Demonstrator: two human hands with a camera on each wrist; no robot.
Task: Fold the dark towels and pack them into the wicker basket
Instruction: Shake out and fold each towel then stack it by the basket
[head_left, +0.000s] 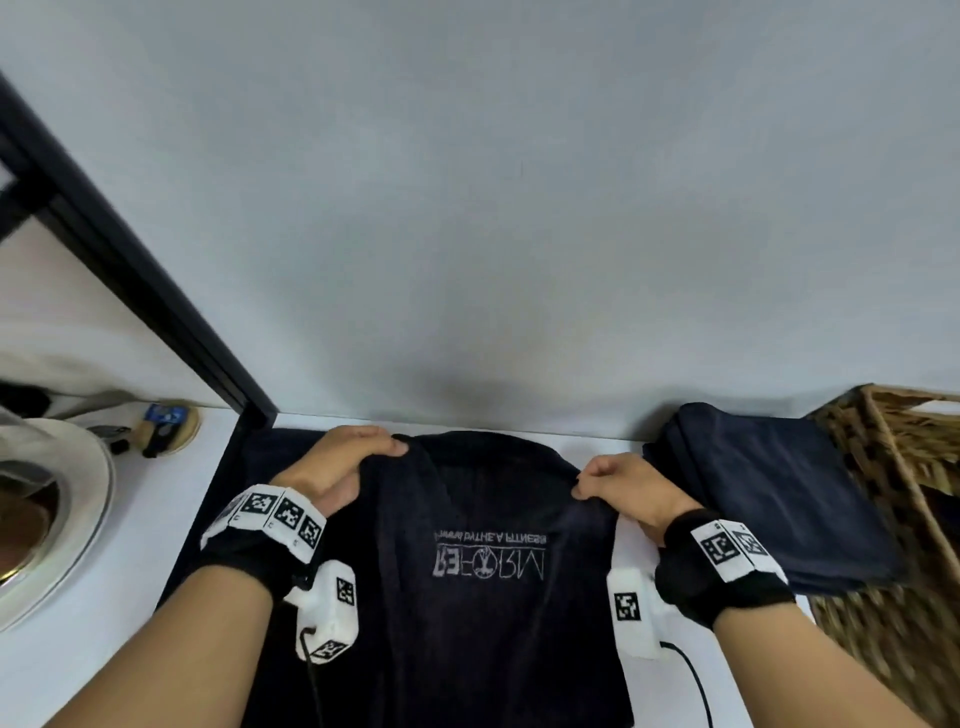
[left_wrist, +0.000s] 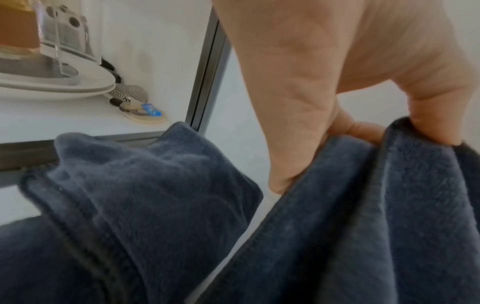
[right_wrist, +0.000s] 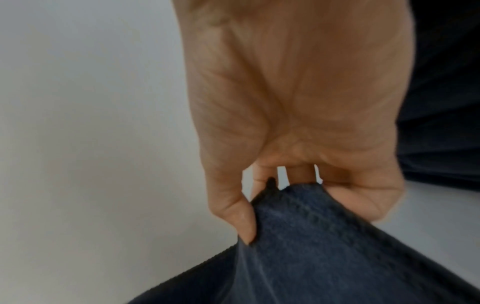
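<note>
Dark terry towel (head_left: 483, 561) on the white desk (head_left: 135, 519): left hand (head_left: 340, 470) and right hand (head_left: 623, 488) pinch its far corners, likely to fold; wicker basket (head_left: 898, 499) at three o'clock.

Towel (head_left: 467, 623) lettering blurred, unreadable

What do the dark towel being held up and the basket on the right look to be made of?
The dark navy towel with pale lettering looks like soft terry or microfibre cloth: a matte, fuzzy nap shows in the wrist views. The brown wicker basket looks like woven natural fibre, by its rough interlaced strands; whether rattan or seagrass, I cannot tell.
</note>
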